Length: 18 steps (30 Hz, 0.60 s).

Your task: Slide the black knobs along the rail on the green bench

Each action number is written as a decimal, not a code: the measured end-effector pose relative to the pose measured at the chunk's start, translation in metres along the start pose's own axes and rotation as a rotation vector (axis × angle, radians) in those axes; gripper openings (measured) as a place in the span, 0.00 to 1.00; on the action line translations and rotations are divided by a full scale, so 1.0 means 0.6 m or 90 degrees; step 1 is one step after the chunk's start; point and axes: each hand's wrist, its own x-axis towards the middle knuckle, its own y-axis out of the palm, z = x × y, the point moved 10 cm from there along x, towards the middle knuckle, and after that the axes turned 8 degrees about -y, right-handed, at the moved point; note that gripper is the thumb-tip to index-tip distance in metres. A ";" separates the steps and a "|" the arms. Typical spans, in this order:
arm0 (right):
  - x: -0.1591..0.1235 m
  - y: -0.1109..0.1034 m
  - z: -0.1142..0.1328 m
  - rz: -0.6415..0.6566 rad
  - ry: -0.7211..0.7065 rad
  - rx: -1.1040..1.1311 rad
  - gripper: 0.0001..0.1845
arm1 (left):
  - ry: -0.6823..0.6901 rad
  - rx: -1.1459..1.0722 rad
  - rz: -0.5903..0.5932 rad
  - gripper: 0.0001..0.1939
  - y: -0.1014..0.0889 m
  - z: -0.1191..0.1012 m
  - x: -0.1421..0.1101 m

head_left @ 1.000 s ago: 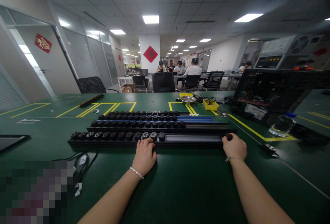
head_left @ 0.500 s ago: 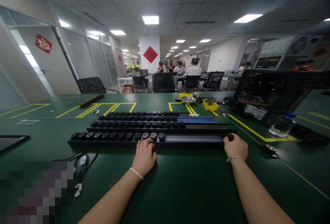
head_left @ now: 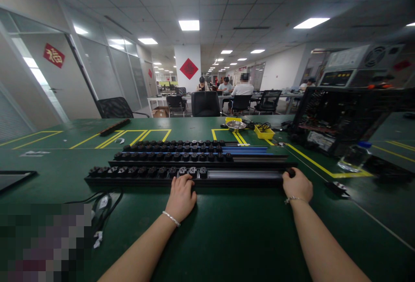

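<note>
My right grip (head_left: 298, 184) is closed around a small black piece (head_left: 290, 172), pinching it between thumb and fingers at the right end of the near rail (head_left: 244, 174). I cannot tell whether the piece touches the rail's end, since my fingers cover the join. My left grip (head_left: 182, 196) lies over the near edge of the same rail, about its middle, with the fingers bent and the thumb set off to the right. I cannot tell whether those fingertips press together on anything.

The near rail is long and black and lies left to right across the green counter (head_left: 236, 238). Black socket modules (head_left: 147, 171) stand in a row along its left part, the last of them just beyond my left fingers; right of that row, the channel is bare up to the piece in my right grip. On its far side lies a second rail (head_left: 259, 159), also lined with modules on the left, and farther back a blue rail (head_left: 246, 149).

To the left, a looped black cable (head_left: 108, 208) lies on the near part of the counter. To the right stand a clear bottle (head_left: 355, 161) with a blue cap and, beyond it, an open computer case (head_left: 330, 120). A metal bowl (head_left: 236, 125) and a yellow tray (head_left: 264, 134) sit near the far edge. Farther off, people sit at another table.
</note>
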 end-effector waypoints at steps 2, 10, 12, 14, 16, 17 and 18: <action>0.000 -0.001 0.000 -0.004 0.001 0.003 0.26 | -0.003 0.001 -0.002 0.11 -0.001 -0.001 0.000; -0.003 -0.002 -0.007 0.003 0.037 0.020 0.27 | -0.010 0.000 0.002 0.11 -0.001 -0.001 0.000; -0.004 -0.002 -0.009 0.016 0.052 0.020 0.27 | -0.008 0.001 0.000 0.11 -0.001 0.000 0.000; -0.004 -0.002 -0.011 0.023 0.062 0.017 0.27 | -0.007 0.002 0.002 0.11 0.001 0.001 0.000; -0.002 -0.001 -0.014 0.029 0.068 0.011 0.27 | -0.008 0.001 0.007 0.11 0.002 0.001 0.000; -0.001 0.001 -0.016 0.034 0.070 0.008 0.27 | -0.009 0.000 0.009 0.11 0.003 0.002 0.000; 0.000 0.002 -0.018 0.039 0.072 0.007 0.27 | -0.009 0.000 0.010 0.11 0.003 0.002 0.000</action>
